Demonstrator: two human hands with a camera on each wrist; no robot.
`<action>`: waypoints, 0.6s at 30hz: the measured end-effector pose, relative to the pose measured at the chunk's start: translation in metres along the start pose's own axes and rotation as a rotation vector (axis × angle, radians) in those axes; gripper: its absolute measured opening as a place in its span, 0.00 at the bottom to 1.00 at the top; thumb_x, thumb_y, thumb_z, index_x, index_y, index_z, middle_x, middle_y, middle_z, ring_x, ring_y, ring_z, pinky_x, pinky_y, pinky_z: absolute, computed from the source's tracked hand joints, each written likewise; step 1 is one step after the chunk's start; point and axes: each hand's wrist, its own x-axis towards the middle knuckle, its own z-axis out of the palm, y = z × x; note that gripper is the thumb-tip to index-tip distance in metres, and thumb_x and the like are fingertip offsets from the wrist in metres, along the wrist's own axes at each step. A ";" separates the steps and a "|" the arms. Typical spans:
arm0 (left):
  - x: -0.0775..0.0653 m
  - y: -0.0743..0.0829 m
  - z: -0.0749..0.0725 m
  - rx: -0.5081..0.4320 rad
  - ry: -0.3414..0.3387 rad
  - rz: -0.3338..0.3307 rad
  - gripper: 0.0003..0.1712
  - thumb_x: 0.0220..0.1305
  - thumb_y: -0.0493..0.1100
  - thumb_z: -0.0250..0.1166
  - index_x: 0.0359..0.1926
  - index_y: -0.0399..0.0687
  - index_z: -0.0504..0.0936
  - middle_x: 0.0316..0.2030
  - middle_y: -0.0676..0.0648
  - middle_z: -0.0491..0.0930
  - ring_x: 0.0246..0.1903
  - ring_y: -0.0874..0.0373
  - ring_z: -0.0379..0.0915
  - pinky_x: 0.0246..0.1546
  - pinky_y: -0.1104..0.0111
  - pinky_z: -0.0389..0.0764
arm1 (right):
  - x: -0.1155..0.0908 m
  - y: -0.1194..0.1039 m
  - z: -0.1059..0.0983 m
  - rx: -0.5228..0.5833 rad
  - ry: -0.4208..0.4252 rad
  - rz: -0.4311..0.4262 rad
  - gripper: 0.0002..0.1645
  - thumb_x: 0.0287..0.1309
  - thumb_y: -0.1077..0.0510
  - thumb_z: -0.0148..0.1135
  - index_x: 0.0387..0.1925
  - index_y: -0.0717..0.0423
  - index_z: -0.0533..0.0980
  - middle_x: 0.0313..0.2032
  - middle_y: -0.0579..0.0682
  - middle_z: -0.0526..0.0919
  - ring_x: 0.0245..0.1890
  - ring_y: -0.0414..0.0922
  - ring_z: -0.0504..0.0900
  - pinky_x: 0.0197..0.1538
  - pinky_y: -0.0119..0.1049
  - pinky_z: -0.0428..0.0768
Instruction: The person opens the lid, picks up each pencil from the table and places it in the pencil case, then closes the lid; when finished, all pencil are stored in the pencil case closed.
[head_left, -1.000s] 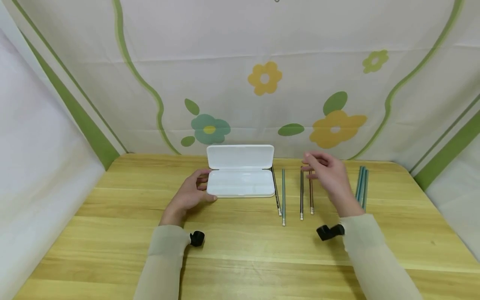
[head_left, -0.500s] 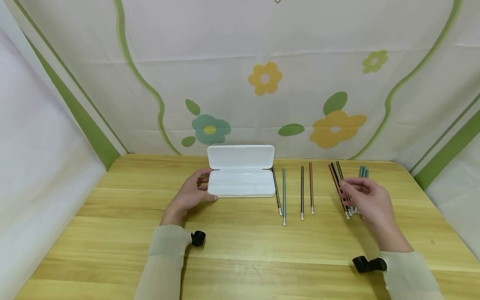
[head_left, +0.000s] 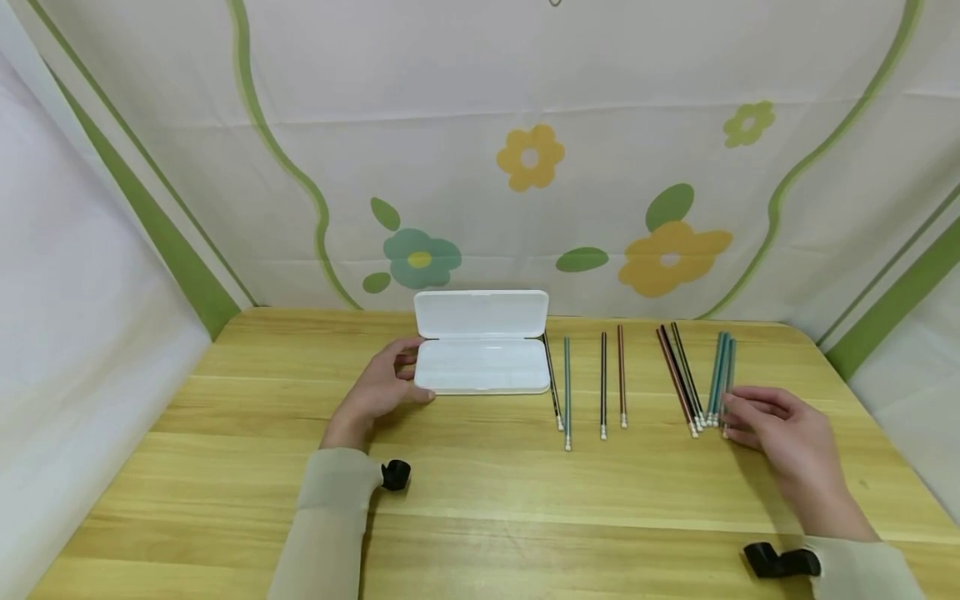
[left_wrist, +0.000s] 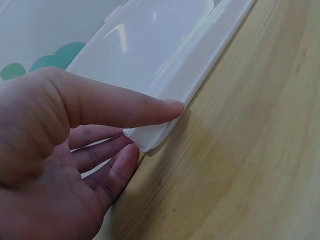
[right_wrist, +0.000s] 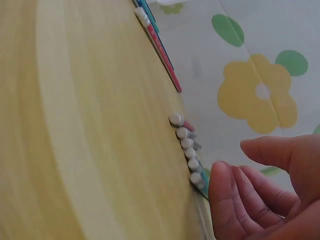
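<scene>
A white pencil case [head_left: 482, 367] stands open on the table, its lid [head_left: 482, 314] raised at the back. My left hand [head_left: 381, 383] holds its left end, with the thumb [left_wrist: 145, 107] on the front rim and the fingers at the end wall. My right hand [head_left: 783, 433] is beside the rightmost teal pencil [head_left: 731, 367], fingertips overlapping its lower end in the head view. In the right wrist view, thumb and fingers are apart with nothing between them. Left of this hand lie more teal pencils [head_left: 718, 375] and a cluster of red and dark pencils [head_left: 678, 379].
Between case and cluster lie a red-brown pencil [head_left: 622, 375], a black pencil [head_left: 603, 383], a teal pencil [head_left: 567, 392] and a dark pencil [head_left: 553, 387] at the case's right side. White eraser ends face the front. A flowered cloth [head_left: 465, 167] hangs behind the wooden table [head_left: 487, 517].
My right hand has moved right and toward the front, from over the middle pencils past the red and dark cluster to the rightmost teal pencil. The left hand and case stay put.
</scene>
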 end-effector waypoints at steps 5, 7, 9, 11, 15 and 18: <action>0.000 0.000 0.001 -0.007 -0.001 0.002 0.53 0.57 0.25 0.75 0.81 0.39 0.62 0.73 0.31 0.69 0.69 0.33 0.74 0.61 0.58 0.82 | 0.000 0.002 -0.011 0.001 0.019 0.052 0.09 0.64 0.61 0.76 0.39 0.42 0.86 0.33 0.39 0.91 0.30 0.40 0.91 0.37 0.34 0.90; 0.001 0.000 0.001 -0.007 0.004 0.000 0.53 0.56 0.25 0.75 0.81 0.39 0.62 0.73 0.31 0.69 0.69 0.33 0.74 0.61 0.58 0.83 | 0.000 0.002 -0.014 -0.036 0.011 0.071 0.10 0.65 0.61 0.76 0.39 0.41 0.85 0.32 0.39 0.91 0.30 0.39 0.91 0.36 0.33 0.90; 0.000 0.000 0.001 -0.006 0.008 0.000 0.53 0.56 0.25 0.75 0.81 0.39 0.63 0.72 0.31 0.70 0.68 0.33 0.74 0.61 0.59 0.83 | 0.001 0.002 -0.017 -0.090 -0.001 0.085 0.10 0.65 0.60 0.76 0.40 0.42 0.84 0.32 0.38 0.91 0.30 0.38 0.91 0.35 0.33 0.89; 0.000 0.000 0.001 -0.008 0.012 0.001 0.53 0.56 0.25 0.75 0.81 0.39 0.63 0.72 0.31 0.70 0.68 0.33 0.75 0.61 0.59 0.83 | 0.002 0.002 -0.018 -0.163 -0.011 0.091 0.11 0.65 0.59 0.76 0.45 0.46 0.82 0.32 0.37 0.90 0.30 0.38 0.91 0.35 0.32 0.89; 0.000 0.000 0.001 -0.011 0.011 0.008 0.53 0.56 0.24 0.75 0.80 0.38 0.63 0.72 0.30 0.70 0.67 0.33 0.75 0.60 0.59 0.83 | 0.004 0.003 -0.019 -0.317 -0.018 0.093 0.22 0.66 0.57 0.76 0.56 0.57 0.77 0.32 0.35 0.90 0.31 0.36 0.91 0.36 0.32 0.89; 0.000 -0.001 0.000 -0.014 0.009 0.009 0.53 0.56 0.24 0.75 0.81 0.38 0.63 0.72 0.30 0.70 0.68 0.33 0.75 0.60 0.60 0.83 | 0.005 0.002 -0.020 -0.394 -0.018 0.099 0.26 0.66 0.54 0.76 0.59 0.59 0.76 0.31 0.34 0.90 0.32 0.35 0.91 0.37 0.32 0.89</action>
